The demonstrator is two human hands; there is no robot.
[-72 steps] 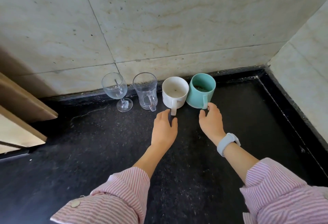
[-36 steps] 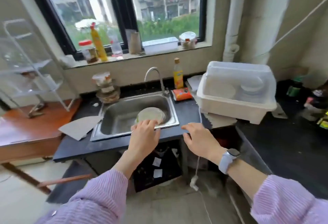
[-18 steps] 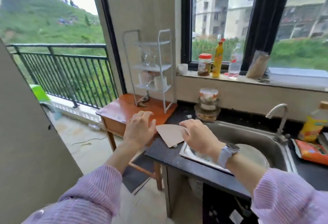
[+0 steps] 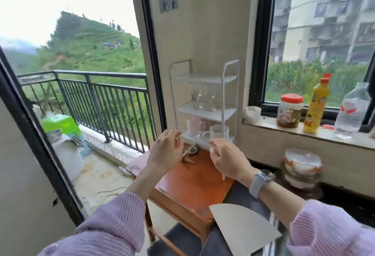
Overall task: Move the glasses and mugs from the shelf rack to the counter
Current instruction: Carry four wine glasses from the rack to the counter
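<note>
One white rack point(image 4: 205, 103) with three shelves stands at the back of an orange wooden surface point(image 4: 194, 178), against the wall between the balcony door and the window. Its top shelf carries nothing. The middle shelf holds two wine glasses point(image 4: 204, 97), side by side, their bowls faint against the wall. On the bottom shelf a clear glass mug point(image 4: 193, 129) stands left and a white mug point(image 4: 218, 132) right, near the front edge; something pinkish behind the clear one is too blurred to name.

Both hands hover in front of the bottom shelf, apart from the mugs. The left hand point(image 4: 166, 152) is empty, its grip loose with fingers curled. The right hand point(image 4: 227, 159), with a watch point(image 4: 260, 180) on the wrist, is also empty, fingers half curled. They hide the rack's feet and part of the surface's back edge.

The surface's front half lies bare, and a dark counter point(image 4: 243, 197) touches its right edge. A pale board point(image 4: 241, 227) lies on the counter's near corner, cut off by the sleeve. On the sill stand one jar point(image 4: 290, 110), one yellow bottle point(image 4: 315, 103) and one clear bottle point(image 4: 352, 109).
</note>
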